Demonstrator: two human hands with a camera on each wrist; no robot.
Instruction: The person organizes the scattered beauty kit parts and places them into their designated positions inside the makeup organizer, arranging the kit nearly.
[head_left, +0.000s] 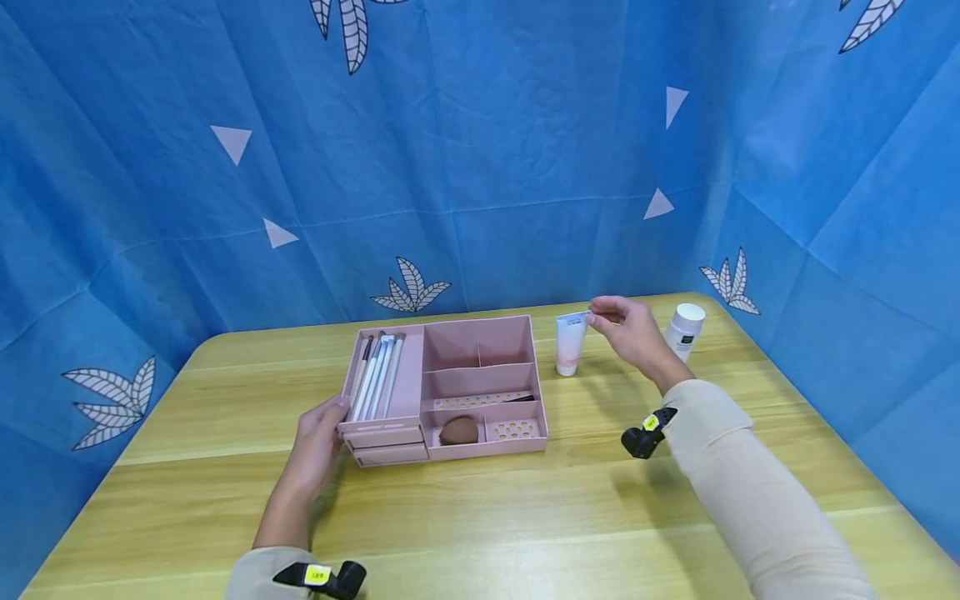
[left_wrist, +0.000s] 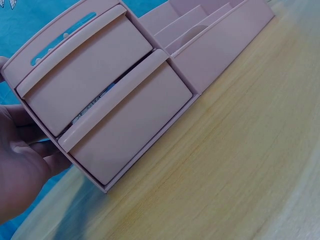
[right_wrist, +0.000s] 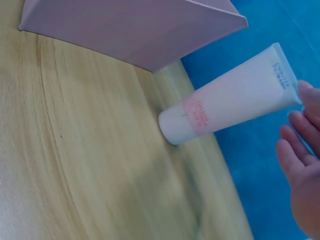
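Note:
A pink desktop organizer point(head_left: 487, 449) stands mid-table, with two drawers under its left half. My left hand point(head_left: 311, 450) grips its left side near the front corner, thumb at the upper edge in the left wrist view. Several makeup brushes point(head_left: 381, 375) lie in the left tray, and a brown makeup sponge point(head_left: 459, 430) sits in a front compartment. Right of the organizer, a white squeeze tube point(right_wrist: 235, 95) with pink print stands upright on its cap. The fingertips of my right hand point(head_left: 632, 337) pinch its top corner; their exact hold is partly hidden.
A white bottle point(head_left: 684, 329) stands at the right, behind my right wrist. The wooden table point(head_left: 510, 525) ends at a blue patterned curtain point(head_left: 510, 233) at the back and sides. A small dark stick point(head_left: 520, 398) lies in the organizer's middle compartment.

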